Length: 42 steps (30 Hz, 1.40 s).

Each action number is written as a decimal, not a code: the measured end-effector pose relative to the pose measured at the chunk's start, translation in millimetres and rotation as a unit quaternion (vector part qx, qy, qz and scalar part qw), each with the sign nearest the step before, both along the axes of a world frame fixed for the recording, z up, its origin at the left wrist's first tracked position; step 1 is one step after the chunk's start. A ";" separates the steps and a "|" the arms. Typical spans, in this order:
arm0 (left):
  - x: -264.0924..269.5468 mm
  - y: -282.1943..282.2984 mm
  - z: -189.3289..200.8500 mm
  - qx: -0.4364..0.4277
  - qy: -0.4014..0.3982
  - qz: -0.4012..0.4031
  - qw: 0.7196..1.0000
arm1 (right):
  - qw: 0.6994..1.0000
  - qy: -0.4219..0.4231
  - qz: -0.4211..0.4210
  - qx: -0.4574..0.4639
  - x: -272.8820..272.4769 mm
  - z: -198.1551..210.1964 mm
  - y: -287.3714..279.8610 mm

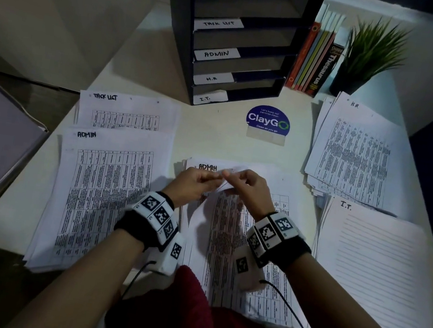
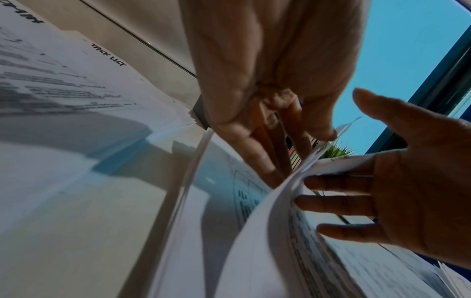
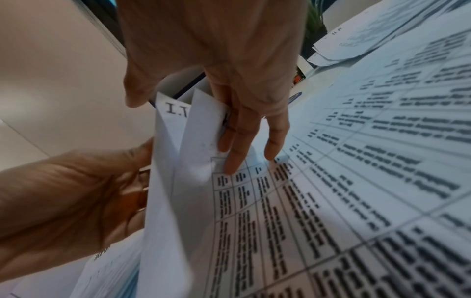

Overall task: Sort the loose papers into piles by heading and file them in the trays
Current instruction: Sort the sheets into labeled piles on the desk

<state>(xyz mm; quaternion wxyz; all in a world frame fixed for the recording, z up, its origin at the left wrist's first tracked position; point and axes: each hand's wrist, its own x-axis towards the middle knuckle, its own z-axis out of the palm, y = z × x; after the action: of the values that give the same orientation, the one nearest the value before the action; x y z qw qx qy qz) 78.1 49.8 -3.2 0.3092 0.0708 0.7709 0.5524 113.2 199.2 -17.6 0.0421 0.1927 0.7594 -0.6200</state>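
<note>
The loose paper stack (image 1: pixel 237 240) lies in front of me with an ADMIN-headed sheet on top. Both hands meet at its far edge. My left hand (image 1: pixel 215 176) pinches the raised top edge of a sheet headed I.T. (image 3: pixel 173 113). My right hand (image 1: pixel 228 175) holds the top sheets (image 2: pixel 280 221) bent up, thumb on one side and fingers along the other. Sorted piles lie around it: TASK LIST (image 1: pixel 127 114), ADMIN (image 1: pixel 103 197), H.R (image 1: pixel 351 156) and I.T. (image 1: pixel 379 272). The dark tray unit (image 1: pixel 295 63) stands behind, its slots labelled TASK LIST, ADMIN, H.R and I.T.
A round ClayGo sign (image 1: pixel 268 122) stands on the white desk (image 1: pixel 213 138) between the trays and the stack. Books (image 1: pixel 315 60) and a potted plant (image 1: pixel 366 54) sit to the right of the tray unit. The desk's left edge drops off past the ADMIN pile.
</note>
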 end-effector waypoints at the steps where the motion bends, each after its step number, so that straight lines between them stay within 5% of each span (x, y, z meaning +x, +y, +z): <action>1: 1.1 0.8 -1.5 0.001 0.011 0.000 1.000 | 1.000 0.007 0.007 0.011 0.0 -0.8 -0.7; 7: 3.0 2.9 -8.5 0.019 0.049 -0.014 0.999 | 0.997 0.039 0.019 0.064 0.2 -3.3 -0.6; 13: -5.8 1.9 -27.3 -0.097 0.085 0.057 0.990 | 0.995 0.023 0.032 0.087 3.6 -5.5 7.9; 17: -10.4 -0.1 -36.4 -0.114 0.054 0.073 0.989 | 0.999 -0.002 -0.035 0.000 8.8 -8.7 13.4; 23: -0.6 3.1 -10.3 0.061 -0.069 -0.055 0.994 | 0.997 -0.057 -0.012 -0.052 7.2 -4.9 14.8; 27: -1.2 6.7 -18.4 -0.012 -0.030 -0.047 0.998 | 0.983 -0.058 -0.051 -0.169 -1.3 6.6 11.4; 29: -3.2 4.5 -27.9 -0.070 -0.011 0.003 0.997 | 0.991 -0.032 -0.033 -0.126 -5.6 9.9 14.3; 31: 0.0 4.1 -31.6 -0.086 -0.017 0.021 0.996 | 0.999 -0.006 0.034 0.016 -10.4 8.1 18.4; 33: 1.1 5.5 -36.8 -0.104 -0.016 0.027 0.994 | 0.951 -0.005 0.112 0.290 -16.8 7.1 22.6; 35: 4.2 6.6 -37.2 -0.086 0.015 0.072 0.994 | 0.881 -0.011 0.137 0.453 -24.8 8.1 27.5; 40: 10.4 7.7 -27.0 -0.001 0.094 0.108 0.990 | 0.903 -0.051 0.139 0.402 -48.7 18.2 30.4; 42: 11.0 8.8 -24.4 0.012 0.060 0.104 0.993 | 0.915 -0.031 0.144 0.375 -52.2 18.2 26.9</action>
<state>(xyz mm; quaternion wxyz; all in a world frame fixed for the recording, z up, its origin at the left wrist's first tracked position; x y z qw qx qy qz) 89.1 58.6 -27.6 0.2022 0.0273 0.7847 0.5854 61.0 226.1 0.6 0.0788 0.1019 0.9539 -0.2712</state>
